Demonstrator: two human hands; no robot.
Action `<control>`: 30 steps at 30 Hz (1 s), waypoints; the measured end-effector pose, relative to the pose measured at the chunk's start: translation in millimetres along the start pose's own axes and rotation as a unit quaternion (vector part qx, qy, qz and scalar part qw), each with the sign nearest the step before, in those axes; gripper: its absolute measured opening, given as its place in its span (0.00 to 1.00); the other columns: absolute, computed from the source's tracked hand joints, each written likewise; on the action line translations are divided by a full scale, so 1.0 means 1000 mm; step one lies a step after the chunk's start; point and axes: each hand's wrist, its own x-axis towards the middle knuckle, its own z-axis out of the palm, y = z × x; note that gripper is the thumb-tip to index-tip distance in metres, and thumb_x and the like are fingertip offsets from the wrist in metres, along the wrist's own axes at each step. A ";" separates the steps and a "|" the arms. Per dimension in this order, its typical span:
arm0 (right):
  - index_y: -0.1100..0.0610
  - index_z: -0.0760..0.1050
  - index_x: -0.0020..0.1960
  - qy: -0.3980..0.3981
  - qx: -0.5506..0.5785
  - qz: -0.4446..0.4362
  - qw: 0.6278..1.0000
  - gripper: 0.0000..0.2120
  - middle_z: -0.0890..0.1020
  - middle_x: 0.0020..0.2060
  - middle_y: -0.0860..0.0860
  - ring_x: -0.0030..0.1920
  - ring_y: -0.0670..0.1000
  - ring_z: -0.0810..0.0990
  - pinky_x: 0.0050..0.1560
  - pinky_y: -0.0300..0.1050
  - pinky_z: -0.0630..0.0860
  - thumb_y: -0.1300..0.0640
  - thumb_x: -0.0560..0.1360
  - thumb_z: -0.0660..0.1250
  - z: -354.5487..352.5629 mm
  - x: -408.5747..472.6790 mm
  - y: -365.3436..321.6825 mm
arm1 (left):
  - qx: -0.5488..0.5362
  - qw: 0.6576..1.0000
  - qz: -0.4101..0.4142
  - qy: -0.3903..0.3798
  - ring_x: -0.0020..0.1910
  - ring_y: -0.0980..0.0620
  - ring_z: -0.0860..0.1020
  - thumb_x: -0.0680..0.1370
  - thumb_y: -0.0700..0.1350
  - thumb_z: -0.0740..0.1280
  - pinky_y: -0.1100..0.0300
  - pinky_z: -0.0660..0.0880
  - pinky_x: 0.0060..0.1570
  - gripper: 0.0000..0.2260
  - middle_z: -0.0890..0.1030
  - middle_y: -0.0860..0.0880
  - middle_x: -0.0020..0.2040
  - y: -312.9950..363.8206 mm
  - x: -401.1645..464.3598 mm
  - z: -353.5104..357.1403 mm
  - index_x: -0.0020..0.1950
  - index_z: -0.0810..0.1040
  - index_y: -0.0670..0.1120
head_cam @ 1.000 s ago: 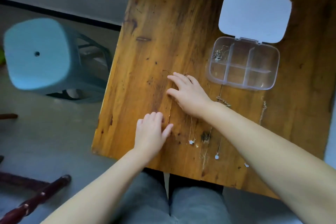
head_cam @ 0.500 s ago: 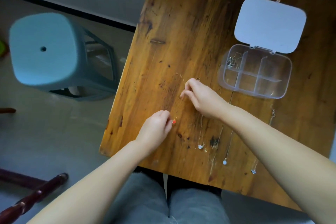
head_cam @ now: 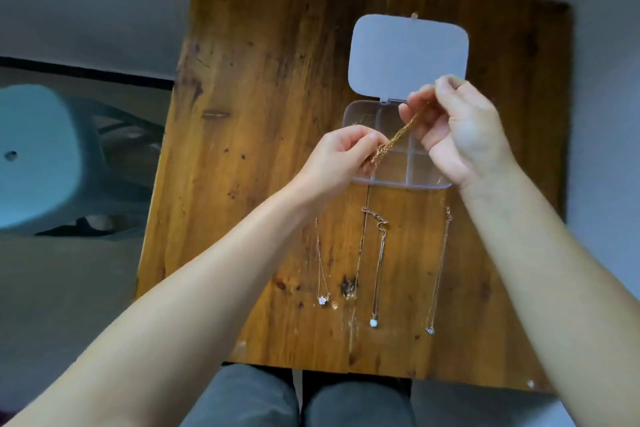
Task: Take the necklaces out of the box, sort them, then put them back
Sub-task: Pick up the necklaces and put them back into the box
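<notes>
Holding a gold chain [head_cam: 394, 139] stretched between both hands, above the open box [head_cam: 391, 180]. Left hand [head_cam: 337, 158] pinches the lower, bunched end between thumb and fingertips; right hand [head_cam: 457, 135] pinches the upper end, other fingers curled in. The chain runs diagonally, taut-ish, doubled or folded over itself, with a small clump of links at the left hand.

Box sits mid-table [head_cam: 263, 149], lid [head_cam: 408, 57] flipped back flat. The compartments in view look mostly empty; something small may lie in the far-left one, too blurred to tell.

Three more necklaces lie laid out straight on the table nearer the person, well apart from each other: left necklace [head_cam: 322, 263] with a star-like pendant, middle necklace [head_cam: 379, 263] with a round white pendant and its clasp end kinked near the box, right necklace [head_cam: 441, 267] with a small clear pendant. A fourth faint chain may lie between left and middle; hard to tell against the wood grain.

Handling judgement: the chain is very light, fully limp, no stiffness. It will kink and knot if dropped in a heap. Links are fine, so a sharp tug risks snapping it or opening the clasp. It is slippery between bare fingertips, so a pinch is needed, not a palm hold. Best hold is at both ends, near clasp and pendant, keeping light tension so it hangs as one line. For boxing, coil it down into one compartment from one end.
</notes>
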 end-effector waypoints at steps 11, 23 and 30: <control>0.58 0.73 0.48 0.073 0.038 0.103 0.991 0.10 0.84 0.41 0.54 0.44 0.50 0.85 0.63 0.53 0.72 0.63 0.81 0.54 -0.033 0.053 0.014 | -0.264 0.933 -0.211 0.127 0.50 0.46 0.79 0.80 0.40 0.58 0.54 0.76 0.57 0.11 0.78 0.40 0.48 -0.007 0.070 0.047 0.58 0.73 0.36; 0.52 0.76 0.46 0.025 -0.378 -0.018 0.925 0.11 0.82 0.42 0.48 0.44 0.44 0.82 0.40 0.33 0.79 0.63 0.79 0.58 -0.058 -0.005 0.046 | 0.082 0.995 -0.064 -0.003 0.33 0.51 0.78 0.79 0.39 0.59 0.57 0.78 0.37 0.10 0.81 0.47 0.36 -0.020 0.020 0.022 0.46 0.80 0.41; 0.52 0.74 0.56 0.041 -0.577 0.119 0.807 0.07 0.79 0.50 0.48 0.43 0.44 0.78 0.38 0.31 0.71 0.55 0.79 0.61 -0.107 -0.132 0.143 | 0.613 0.756 0.187 -0.131 0.60 0.42 0.69 0.78 0.42 0.61 0.49 0.72 0.53 0.16 0.72 0.42 0.61 -0.093 0.001 0.042 0.66 0.69 0.43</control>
